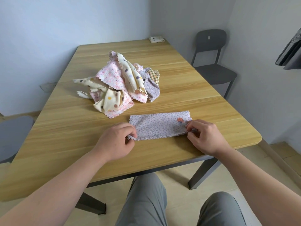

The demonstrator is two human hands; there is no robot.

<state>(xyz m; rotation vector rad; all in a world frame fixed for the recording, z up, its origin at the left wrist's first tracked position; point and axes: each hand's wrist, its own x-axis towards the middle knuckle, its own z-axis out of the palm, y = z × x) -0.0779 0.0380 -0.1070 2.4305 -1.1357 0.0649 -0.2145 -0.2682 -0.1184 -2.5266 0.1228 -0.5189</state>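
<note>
A lilac flowered cloth [160,125], folded into a long strip, lies flat on the wooden table [203,98] near its front edge. My left hand [116,141] pinches the strip's near left corner. My right hand [203,136] pinches the near right corner, next to a small orange patch on the fabric. Behind the strip a loose pile of cloths [118,84] in pink, cream-dotted, checked and lilac prints sits mid-table.
A small folded cloth [157,39] lies at the table's far right corner by the wall. A grey chair [211,62] stands to the right of the table, another grey seat [13,136] to the left. My knees are under the front edge.
</note>
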